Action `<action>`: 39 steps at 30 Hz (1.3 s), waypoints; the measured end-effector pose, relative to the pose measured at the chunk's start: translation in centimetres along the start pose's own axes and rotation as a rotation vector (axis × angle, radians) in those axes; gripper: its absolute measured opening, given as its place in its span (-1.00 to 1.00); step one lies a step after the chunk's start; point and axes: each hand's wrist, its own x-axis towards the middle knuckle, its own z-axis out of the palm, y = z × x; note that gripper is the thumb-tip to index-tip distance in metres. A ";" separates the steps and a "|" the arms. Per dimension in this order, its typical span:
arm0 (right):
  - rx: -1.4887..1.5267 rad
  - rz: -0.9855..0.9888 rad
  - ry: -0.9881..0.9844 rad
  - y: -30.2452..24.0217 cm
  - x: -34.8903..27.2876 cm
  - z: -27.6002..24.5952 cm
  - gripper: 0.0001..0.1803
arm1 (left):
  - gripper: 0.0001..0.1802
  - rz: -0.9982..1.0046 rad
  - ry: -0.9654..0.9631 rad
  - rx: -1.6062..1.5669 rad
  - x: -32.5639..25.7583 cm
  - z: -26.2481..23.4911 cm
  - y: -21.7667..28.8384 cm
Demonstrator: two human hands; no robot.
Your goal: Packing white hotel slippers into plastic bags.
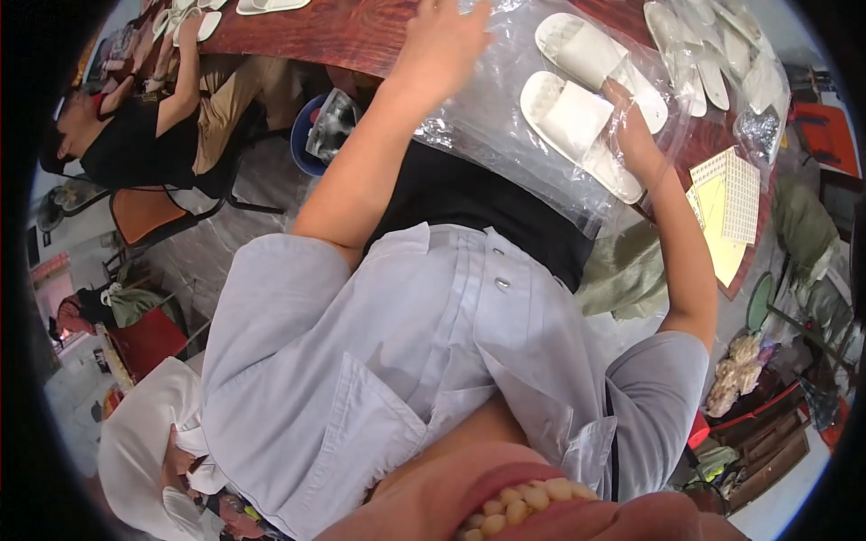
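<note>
Across the red-brown table (352, 36), eleven to three o'clock: a wooden worktop reaches toward a black-shirted co-worker (135, 135) at ten o'clock, its far side cut off by the frame
Clear plastic (492, 101), toward one o'clock: thin, wrinkled film spreads about the footwear and over the near table edge; a snagged finger or hard tug could tear it, or drag the load toward six o'clock and off the edge
White slippers (577, 113), between one and two o'clock: a pair lies side by side on the table, amid the film; uneven pressure could push one askew of the other
Left hand (442, 43), twelve o'clock: blurred and clipped by the upper frame, so whether its fingers stand apart or pinch film cannot be told
Right hand (634, 144), two o'clock: fingers touch the pair beside the straps; their tips are hidden, leaving any grip uncertain, and glare obscures whether film covers them
</note>
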 end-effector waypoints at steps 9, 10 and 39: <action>-0.091 -0.171 -0.142 -4.3 0.0 -0.5 -0.45 | -0.36 0.193 -0.156 -0.023 3.5 5.2 9.7; -0.272 -0.184 -0.151 -6.0 -0.2 -1.0 -0.47 | -0.30 0.122 -0.223 -0.002 3.3 7.3 8.7; 0.337 -0.316 0.056 -31.0 -2.6 7.0 -0.74 | -0.31 0.087 -0.143 -0.038 2.5 14.0 6.9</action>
